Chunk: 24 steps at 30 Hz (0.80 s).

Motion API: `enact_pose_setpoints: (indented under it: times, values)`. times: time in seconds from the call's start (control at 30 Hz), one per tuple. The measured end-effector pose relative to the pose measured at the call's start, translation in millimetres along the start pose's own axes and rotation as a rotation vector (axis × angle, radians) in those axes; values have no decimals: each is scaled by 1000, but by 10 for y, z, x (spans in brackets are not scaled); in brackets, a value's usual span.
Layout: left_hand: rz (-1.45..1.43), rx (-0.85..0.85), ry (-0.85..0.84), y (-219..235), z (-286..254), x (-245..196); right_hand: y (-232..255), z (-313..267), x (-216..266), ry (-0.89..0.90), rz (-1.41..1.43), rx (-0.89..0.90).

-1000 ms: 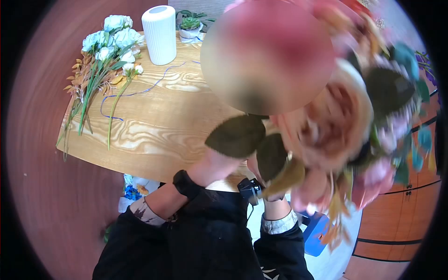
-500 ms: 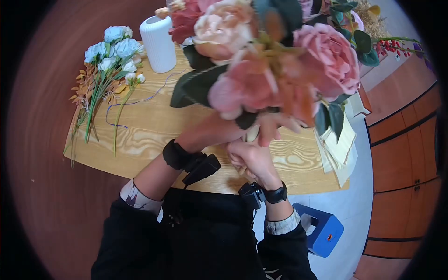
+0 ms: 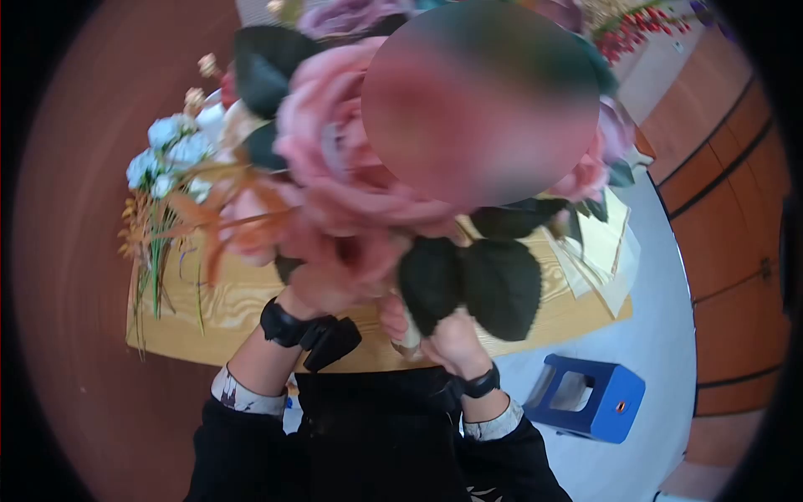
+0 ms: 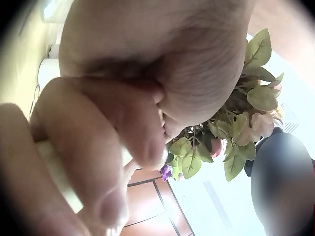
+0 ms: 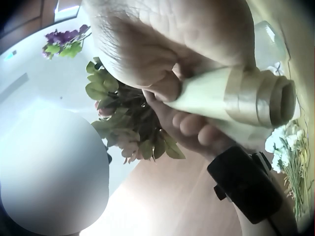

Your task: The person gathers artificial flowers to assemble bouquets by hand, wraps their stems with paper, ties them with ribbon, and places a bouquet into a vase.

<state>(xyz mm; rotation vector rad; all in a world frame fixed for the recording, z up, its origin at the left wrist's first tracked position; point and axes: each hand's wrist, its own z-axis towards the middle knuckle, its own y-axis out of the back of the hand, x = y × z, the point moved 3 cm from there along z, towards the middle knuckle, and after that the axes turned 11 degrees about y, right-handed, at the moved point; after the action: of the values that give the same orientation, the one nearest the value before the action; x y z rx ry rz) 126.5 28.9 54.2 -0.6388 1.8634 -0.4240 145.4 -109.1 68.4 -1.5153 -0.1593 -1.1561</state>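
A large bouquet of pink roses [image 3: 335, 159] with dark green leaves fills the upper middle of the head view, partly covered by a blurred disc. Its stems form a handle wrapped in pale paper [image 5: 206, 96], with a banded lower end. My right hand [image 3: 456, 341] curls around this handle. Above it, closer to the blooms, my left hand [image 3: 322, 289] grips the same bouquet, its back partly hidden by petals. In the left wrist view, the left fingers [image 4: 88, 137] bend over the pale wrap.
Blue and white flowers [image 3: 171, 155] lie on the left of the wooden table [image 3: 242, 305]. Pale paper sheets [image 3: 598, 251] are at its right edge. A blue stool [image 3: 602, 402] stands on the floor, near wooden cabinets [image 3: 736, 251]. Red berry sprigs [image 3: 640, 33] show behind the bouquet.
The bouquet swung from the right across to the middle and left, turning to show different blooms. Both hands stay on the handle and are lower in the head view, nearer the body.
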Motion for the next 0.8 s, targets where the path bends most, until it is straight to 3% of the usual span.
enact_pose_setpoints:
  times: [0.07,0.13,0.17,0.23,0.27,0.3,0.33,0.37,0.43,0.47,0.5,0.53,0.57,0.6,0.67,0.7,0.73,0.77,0.8]
  values:
    - [654,121,-241,150,322,134,100,-92,14,-28,20,-74]
    - [1298,256,-503,121,492,164,148,-146,67,140,340,13]
    - [1315,272,-495,89,558,141,177,-184,80,161,350,9]
    - [1296,251,-462,-54,587,204,325,-319,172,424,-268,-278]
    - [1279,235,-444,-170,678,208,510,-451,170,407,-79,-241]
    - [1260,216,-427,-201,711,179,691,-588,248,616,-663,-175]
    - [1238,191,-412,-283,875,44,845,-787,343,613,-660,-174]
    - [1214,152,-398,-371,984,-19,1055,-1024,451,594,-462,-291]
    - [1169,18,-370,-661,1338,-153,1324,-1188,516,501,-42,-483]
    - [1151,-57,-348,-628,1267,-125,911,-987,916,649,-44,-386]
    - [1134,-126,-322,-537,1180,-161,927,-1092,944,756,-290,-519]
    - [1256,-240,-411,-379,1064,-238,993,-1123,998,651,53,-323]
    - [1262,-367,-370,-149,946,-311,1012,-1176,997,696,142,-365]
    - [1263,-487,-333,91,809,-398,1013,-1203,992,677,108,-387]
    - [1429,-762,-525,586,474,-687,1029,-1197,929,688,116,-382]
    - [1420,-859,-502,783,326,-823,1024,-1157,915,681,127,-374]
    - [1450,-885,-460,994,246,-984,991,-1111,894,618,110,-318]
    - [1504,-965,-577,1188,143,-1109,953,-1064,875,553,89,-261]
    - [1637,-1034,-633,1496,62,-1219,966,-1001,831,602,143,-273]
